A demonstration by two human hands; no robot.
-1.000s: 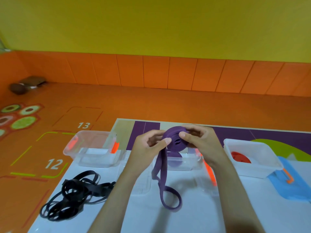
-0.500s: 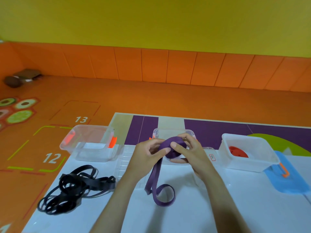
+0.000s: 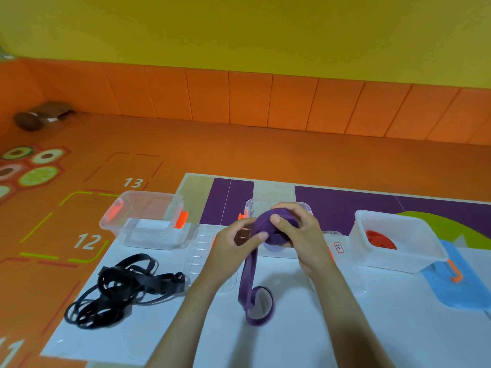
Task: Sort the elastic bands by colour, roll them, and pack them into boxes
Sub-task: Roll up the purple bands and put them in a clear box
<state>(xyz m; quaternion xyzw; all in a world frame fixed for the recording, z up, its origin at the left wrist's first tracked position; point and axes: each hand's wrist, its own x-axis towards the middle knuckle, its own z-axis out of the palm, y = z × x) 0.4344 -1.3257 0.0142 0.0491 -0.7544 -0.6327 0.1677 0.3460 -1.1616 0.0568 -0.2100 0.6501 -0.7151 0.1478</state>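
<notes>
We grip the purple band (image 3: 268, 229) roll with both hands, left hand (image 3: 233, 243) and right hand (image 3: 300, 235) together, its tail curling onto the desk (image 3: 345, 328).

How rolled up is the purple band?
Only partly. The left hand and right hand hold the purple band in a roll, but a loose tail hangs to the table.

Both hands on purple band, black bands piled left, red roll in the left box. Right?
No: the head view shows the red roll in the right box, not the left one. Left hand and right hand do hold the purple band; the black bands lie piled at the left.
</notes>
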